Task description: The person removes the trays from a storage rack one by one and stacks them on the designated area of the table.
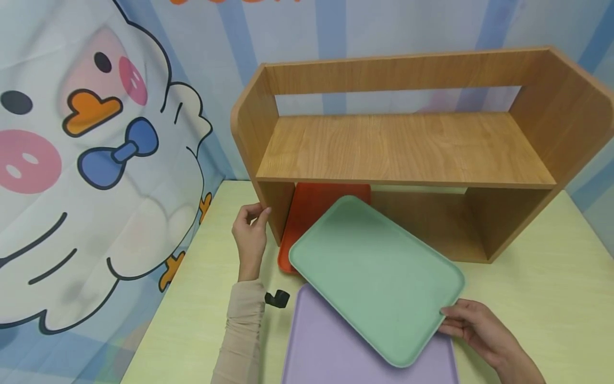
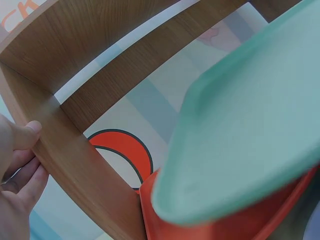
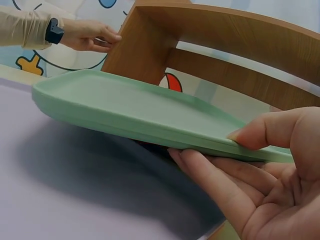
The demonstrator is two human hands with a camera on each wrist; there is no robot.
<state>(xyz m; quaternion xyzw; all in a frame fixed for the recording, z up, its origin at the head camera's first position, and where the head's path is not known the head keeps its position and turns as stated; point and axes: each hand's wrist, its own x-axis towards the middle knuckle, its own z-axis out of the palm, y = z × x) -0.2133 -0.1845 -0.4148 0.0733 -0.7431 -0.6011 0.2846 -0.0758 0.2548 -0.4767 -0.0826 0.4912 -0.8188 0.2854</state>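
Note:
My right hand point(image 1: 479, 328) pinches the rim of a light green tray point(image 1: 379, 277), thumb on top and fingers beneath. The tray is raised and slanted above a purple tray point(image 1: 326, 341), as the right wrist view shows by the gap and shadow under it. Its far left corner overlaps an orange-red tray point(image 1: 312, 213) in the lower level of a wooden shelf point(image 1: 403, 146). At the shelf's left side panel, my left hand point(image 1: 251, 234) grips the front edge between thumb and fingers; the left wrist view shows the thumb point(image 2: 31, 130) against the wood.
The shelf has an upper board and a lower opening framed by side panels point(image 1: 508, 218). It stands on a pale yellow table point(image 1: 542, 288). A cartoon-printed cloth point(image 1: 120, 213) hangs at the left and behind. A black wrist-worn device point(image 1: 278, 298) sits by the left sleeve.

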